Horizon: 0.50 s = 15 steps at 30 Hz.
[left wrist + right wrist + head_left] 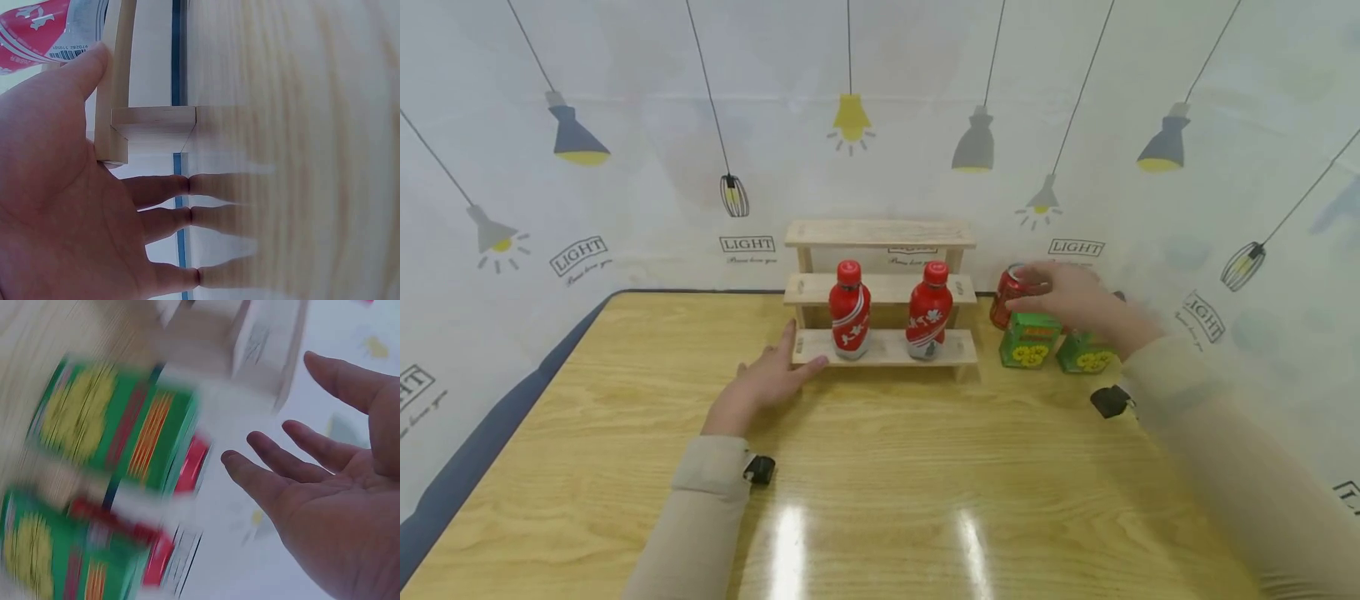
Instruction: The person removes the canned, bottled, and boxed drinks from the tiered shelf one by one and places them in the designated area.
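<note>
A three-tier wooden rack (880, 287) stands against the back wall. My left hand (765, 379) is at its left end, thumb on the lowest board, fingers straight and fingertips on the table (312, 219). On that board stand two bottles with red caps, a left bottle (849, 312) and a right bottle (929, 312). My right hand (1063, 296) reaches over a red can (1002, 304) right of the rack. In the right wrist view its fingers (256, 475) are spread and relaxed, with nothing between them.
Two green boxes with yellow pictures, a left box (1028, 342) and a right box (1084, 354), stand in front of the can. Behind everything hangs a pale cloth (655, 108) printed with lamps. The dark table edge (700, 292) runs along its foot.
</note>
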{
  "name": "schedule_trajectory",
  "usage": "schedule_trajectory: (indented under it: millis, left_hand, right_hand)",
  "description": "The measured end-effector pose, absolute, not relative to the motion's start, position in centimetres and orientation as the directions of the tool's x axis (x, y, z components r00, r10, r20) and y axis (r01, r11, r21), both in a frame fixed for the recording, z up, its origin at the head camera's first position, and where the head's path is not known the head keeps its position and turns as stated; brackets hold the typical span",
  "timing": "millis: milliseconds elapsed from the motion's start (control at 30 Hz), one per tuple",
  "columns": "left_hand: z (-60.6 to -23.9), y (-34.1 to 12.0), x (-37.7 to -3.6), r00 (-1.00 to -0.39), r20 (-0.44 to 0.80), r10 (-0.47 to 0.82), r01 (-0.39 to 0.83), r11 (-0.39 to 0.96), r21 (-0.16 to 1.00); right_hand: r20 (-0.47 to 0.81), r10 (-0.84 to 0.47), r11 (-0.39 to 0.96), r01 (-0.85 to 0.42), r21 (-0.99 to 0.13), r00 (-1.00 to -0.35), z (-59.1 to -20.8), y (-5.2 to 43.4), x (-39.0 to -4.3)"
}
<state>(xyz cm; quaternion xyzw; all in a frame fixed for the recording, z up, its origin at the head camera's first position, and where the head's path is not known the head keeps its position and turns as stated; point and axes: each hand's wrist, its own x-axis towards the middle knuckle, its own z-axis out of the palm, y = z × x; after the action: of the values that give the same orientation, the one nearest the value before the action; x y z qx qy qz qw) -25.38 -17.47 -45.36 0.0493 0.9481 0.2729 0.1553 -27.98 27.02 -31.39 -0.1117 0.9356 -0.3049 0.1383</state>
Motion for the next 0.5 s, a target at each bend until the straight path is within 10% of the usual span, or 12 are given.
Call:
schedule_trajectory:
  millis: [500]
  left_hand:
    - [-45.0,-17.4,-25.4,-0.947,-0.269,0.174,0.006,0.849,0.528]
  right_hand:
    - [-0.071,-0.154,0.437,-0.004,-0.900,-0.986,-39.7,16.3,-26.2]
